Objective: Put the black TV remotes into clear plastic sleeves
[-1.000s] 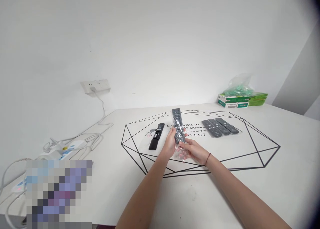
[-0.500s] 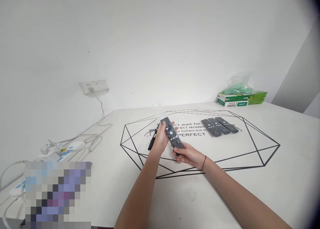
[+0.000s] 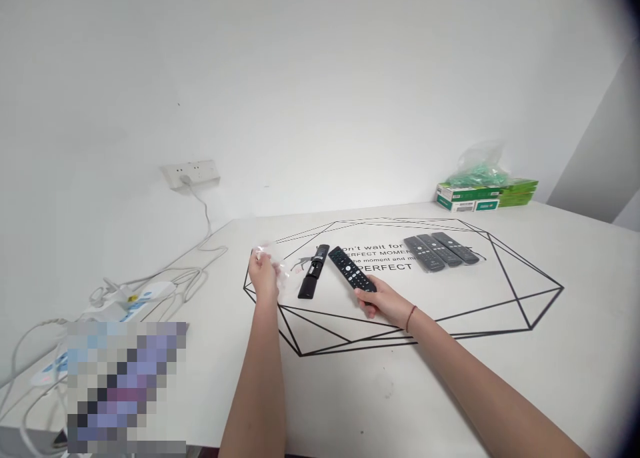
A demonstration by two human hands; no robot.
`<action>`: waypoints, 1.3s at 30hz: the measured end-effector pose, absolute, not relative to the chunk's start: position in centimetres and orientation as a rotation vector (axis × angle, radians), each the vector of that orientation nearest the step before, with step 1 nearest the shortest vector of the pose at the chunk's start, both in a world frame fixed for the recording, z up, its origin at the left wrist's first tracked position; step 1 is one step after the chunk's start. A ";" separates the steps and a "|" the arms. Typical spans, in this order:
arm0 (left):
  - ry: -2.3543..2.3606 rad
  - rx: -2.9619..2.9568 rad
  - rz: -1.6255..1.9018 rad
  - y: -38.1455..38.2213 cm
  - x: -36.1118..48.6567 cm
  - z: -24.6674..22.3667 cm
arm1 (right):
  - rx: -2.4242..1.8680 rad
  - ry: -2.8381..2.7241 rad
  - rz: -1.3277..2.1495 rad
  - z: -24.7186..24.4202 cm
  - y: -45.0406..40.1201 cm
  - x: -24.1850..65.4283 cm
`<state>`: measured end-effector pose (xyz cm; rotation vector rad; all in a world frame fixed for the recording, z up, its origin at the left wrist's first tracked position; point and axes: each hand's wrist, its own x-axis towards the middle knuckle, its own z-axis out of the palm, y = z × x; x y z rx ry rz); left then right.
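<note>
My right hand grips the lower end of a black remote control, its buttons facing up. Off to the left, my left hand is closed on a clear plastic sleeve, which spreads out around the fingers. Between the two hands lies a second remote control, back side up, with its battery compartment exposed. To the right of my right hand, three more remote controls lie side by side on the white table, looking greyish as if wrapped in plastic.
Green and white boxes topped by a plastic bag with green contents stand at the back right. Power strips and tangled white cables occupy the left side. A pixelated patch covers the lower left. A socket is on the wall.
The plastic sleeve has come off the remote control and moved left with my left hand. My right hand keeps the remote control. The face-down remote control is now uncovered to view.
</note>
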<state>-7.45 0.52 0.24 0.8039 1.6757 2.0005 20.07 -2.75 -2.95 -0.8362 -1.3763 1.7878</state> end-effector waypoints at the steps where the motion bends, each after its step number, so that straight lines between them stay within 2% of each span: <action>1: 1.770 0.915 1.879 0.5 -8.3 -0.3 | -0.840 -1.343 1.788 -3.0 -2.6 20.2; 7: 2.080 1.559 1.302 1.0 -8.5 -2.3 | -0.783 -1.292 1.822 -3.5 -2.2 20.7; 15: 2.490 1.771 0.994 1.4 -6.2 -3.2 | -0.797 -1.303 1.825 -3.8 -2.1 20.6; 20: 2.443 1.815 0.785 1.5 -6.0 -3.6 | -0.806 -1.313 1.826 -3.6 -2.2 20.6; 33: 2.308 1.802 0.620 2.0 -4.9 -4.4 | -0.880 -1.246 1.852 -3.4 -2.1 20.3; 37: 2.345 1.939 0.972 1.7 -3.8 -3.3 | -0.905 -1.063 1.887 -3.3 -1.8 20.2; 39: 2.170 2.013 1.199 1.5 -2.5 -2.4 | -0.891 -0.977 1.908 -3.4 -1.6 20.1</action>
